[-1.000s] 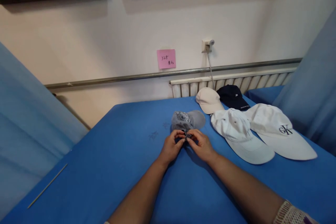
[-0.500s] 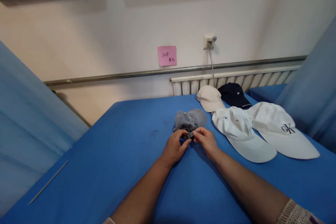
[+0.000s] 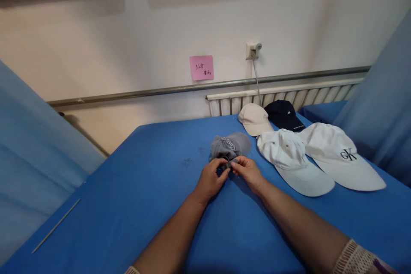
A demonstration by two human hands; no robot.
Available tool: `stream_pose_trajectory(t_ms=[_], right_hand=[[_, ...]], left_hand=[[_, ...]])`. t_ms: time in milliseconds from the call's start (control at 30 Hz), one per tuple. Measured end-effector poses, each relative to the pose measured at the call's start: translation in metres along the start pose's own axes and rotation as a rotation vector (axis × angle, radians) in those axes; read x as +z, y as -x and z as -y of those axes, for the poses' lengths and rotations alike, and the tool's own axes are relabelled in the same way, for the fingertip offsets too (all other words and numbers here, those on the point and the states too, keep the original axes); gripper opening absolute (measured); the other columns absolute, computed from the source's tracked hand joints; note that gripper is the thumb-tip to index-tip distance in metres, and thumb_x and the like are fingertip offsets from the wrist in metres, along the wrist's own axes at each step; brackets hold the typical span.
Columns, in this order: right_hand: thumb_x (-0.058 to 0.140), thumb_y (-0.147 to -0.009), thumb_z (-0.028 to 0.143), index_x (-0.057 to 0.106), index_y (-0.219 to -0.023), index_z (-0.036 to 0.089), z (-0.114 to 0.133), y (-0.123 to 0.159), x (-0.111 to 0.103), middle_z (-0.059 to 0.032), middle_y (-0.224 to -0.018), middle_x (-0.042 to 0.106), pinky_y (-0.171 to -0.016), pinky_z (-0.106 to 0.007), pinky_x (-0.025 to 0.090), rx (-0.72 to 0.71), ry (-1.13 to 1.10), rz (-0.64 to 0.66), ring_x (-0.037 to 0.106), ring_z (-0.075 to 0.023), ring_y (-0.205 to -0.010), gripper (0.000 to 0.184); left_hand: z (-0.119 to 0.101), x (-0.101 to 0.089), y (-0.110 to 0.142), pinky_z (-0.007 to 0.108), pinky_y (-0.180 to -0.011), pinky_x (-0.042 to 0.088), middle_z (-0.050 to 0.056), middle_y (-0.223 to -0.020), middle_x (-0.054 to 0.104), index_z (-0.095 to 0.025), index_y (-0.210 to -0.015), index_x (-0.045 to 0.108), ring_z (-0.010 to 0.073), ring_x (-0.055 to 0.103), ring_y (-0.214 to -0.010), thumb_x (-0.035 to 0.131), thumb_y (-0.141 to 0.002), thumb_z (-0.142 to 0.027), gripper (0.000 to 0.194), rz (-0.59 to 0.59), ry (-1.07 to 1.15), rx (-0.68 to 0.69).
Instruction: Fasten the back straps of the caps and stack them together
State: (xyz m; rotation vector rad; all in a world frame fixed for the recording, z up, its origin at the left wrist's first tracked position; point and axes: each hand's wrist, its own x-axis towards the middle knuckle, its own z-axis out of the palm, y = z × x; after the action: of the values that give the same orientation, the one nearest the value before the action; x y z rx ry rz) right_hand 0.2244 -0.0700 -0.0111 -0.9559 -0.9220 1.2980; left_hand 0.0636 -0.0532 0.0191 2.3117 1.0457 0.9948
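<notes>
A grey baseball cap (image 3: pixel 221 146) lies on the blue-covered table, its brim pointing away and to the right, with light lettering on it. At its near edge both hands pinch the dark grey strap (image 3: pixel 229 164) at the back of the cap. My left hand (image 3: pixel 212 180) grips the strap's left part between thumb and fingers. My right hand (image 3: pixel 248 172) holds the right part the same way, fingertips close to the left ones. The strap's fastening is small and partly covered by my fingers.
To the right lie a beige cap (image 3: pixel 253 116), a navy cap (image 3: pixel 281 113), a pale grey-white cap (image 3: pixel 284 150) and a white cap with GK letters (image 3: pixel 330 145). A thin stick (image 3: pixel 56 226) rests near the left table edge. Blue curtains (image 3: pixel 28 158) hang at both sides.
The view has shifted slightly. My hands stay at the strap, with my right fingers a little shifted along it; the other caps have not moved.
</notes>
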Motion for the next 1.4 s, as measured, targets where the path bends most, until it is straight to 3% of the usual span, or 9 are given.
stream_pose_trajectory(t_ms=[300,800,1133,1400], right_hand=[[0.080,-0.064,0.043,0.065,-0.071,0.016,-0.003,-0.001,-0.007,0.0007,-0.061,0.059,-0.055,-0.025,0.038,0.088,-0.089,0.085,0.051,-0.0103,-0.055,0.032],[0.078,-0.065,0.046,0.068,-0.071,0.016,-0.002,0.001,-0.004,0.0009,-0.066,0.062,-0.058,-0.025,0.038,0.032,0.073,0.143,0.050,-0.0106,-0.059,0.032],[0.077,-0.061,0.055,0.062,-0.072,0.018,-0.003,-0.002,-0.001,0.0016,-0.057,0.061,-0.054,-0.026,0.041,-0.025,0.062,-0.006,0.056,-0.0126,-0.054,0.041],[0.080,-0.058,0.052,0.063,-0.069,0.017,-0.006,-0.002,-0.002,0.0018,-0.053,0.059,-0.051,-0.025,0.041,0.044,0.043,0.028,0.053,-0.0111,-0.048,0.041]], left_hand=[[0.001,-0.001,-0.001,0.032,-0.083,0.048,0.005,-0.096,0.066,-0.019,-0.098,0.060,0.0178,0.062,-0.089,0.061,-0.081,-0.020,0.017,0.010,0.016,-0.014],[0.010,0.002,0.000,0.032,-0.079,0.048,0.002,-0.090,0.067,-0.018,-0.091,0.061,0.0177,0.062,-0.085,0.069,-0.075,-0.020,0.018,0.037,0.121,-0.111],[0.011,0.004,0.000,0.031,-0.079,0.050,0.002,-0.090,0.067,-0.019,-0.092,0.062,0.0171,0.063,-0.084,0.069,-0.075,-0.022,0.019,-0.005,0.158,-0.130],[0.012,0.006,0.001,0.031,-0.078,0.049,0.002,-0.089,0.067,-0.019,-0.092,0.061,0.0169,0.063,-0.084,0.069,-0.075,-0.021,0.018,0.019,0.142,-0.126]])
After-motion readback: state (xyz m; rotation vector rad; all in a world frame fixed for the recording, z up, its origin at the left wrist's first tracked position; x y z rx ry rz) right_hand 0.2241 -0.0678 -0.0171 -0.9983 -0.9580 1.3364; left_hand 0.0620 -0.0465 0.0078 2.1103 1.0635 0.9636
